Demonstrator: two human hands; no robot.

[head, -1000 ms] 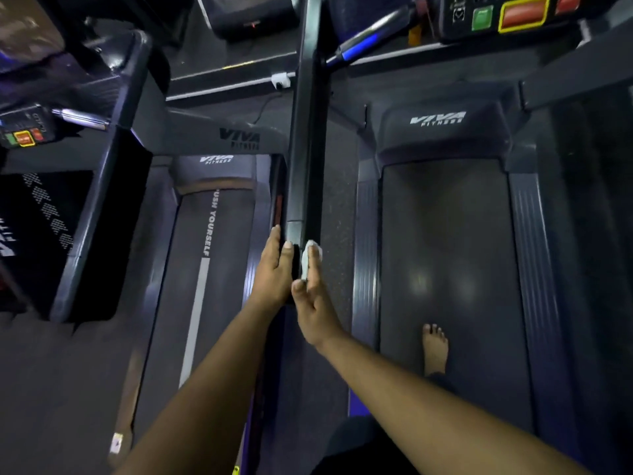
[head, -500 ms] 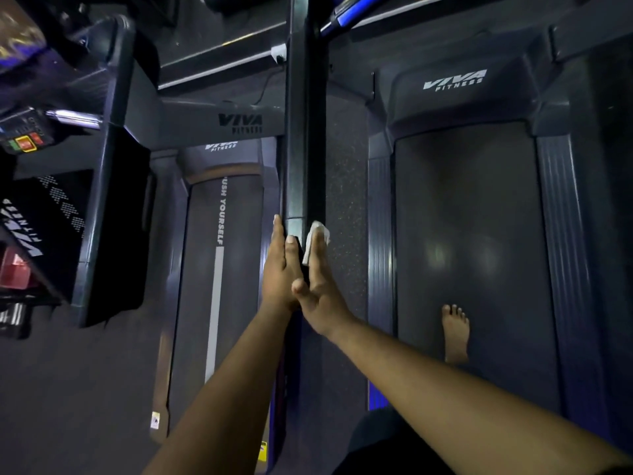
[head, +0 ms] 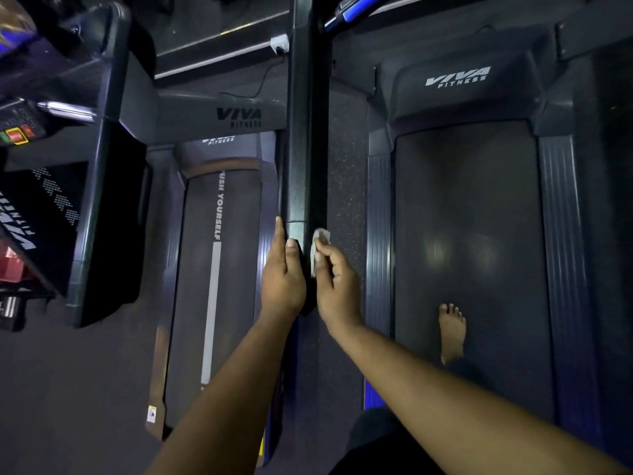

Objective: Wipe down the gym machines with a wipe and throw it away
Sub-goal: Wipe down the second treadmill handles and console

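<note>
1. The person stands over a long dark handrail bar (head: pixel 306 149) that runs between two treadmills. Everything below is placed against that bar.
2. The left hand (head: pixel 282 272) lies flat along the bar's left face, fingers straight and thumb on top; its grip is released, only bracing.
3. The right hand (head: pixel 337 277) is at the bar's right face, its fingers curled and pinching a small crumpled white wipe (head: pixel 318 248), which sits against or just off the bar's near end; I cannot tell whether it touches.
4. Risk: the wipe is bunched small, so I judge it could slide past the fingertips and drop into the speckled floor gap just right of the bar.
5. Risk: a pinched wad covers little surface, so the bar's top and far length may be missed.
6. Risk: a bare foot (head: pixel 452 329) stands on the dark grey treadmill belt (head: pixel 466 234) right of the bar; leaning forward could unsettle the stance.
7. Left of the bar lies a second belt printed "PUSH YOURSELF" (head: pixel 219 207), and farther left a console with red and green buttons (head: pixel 15 133).
8. The room is dim, the floor dark; no bin is in view.
</note>
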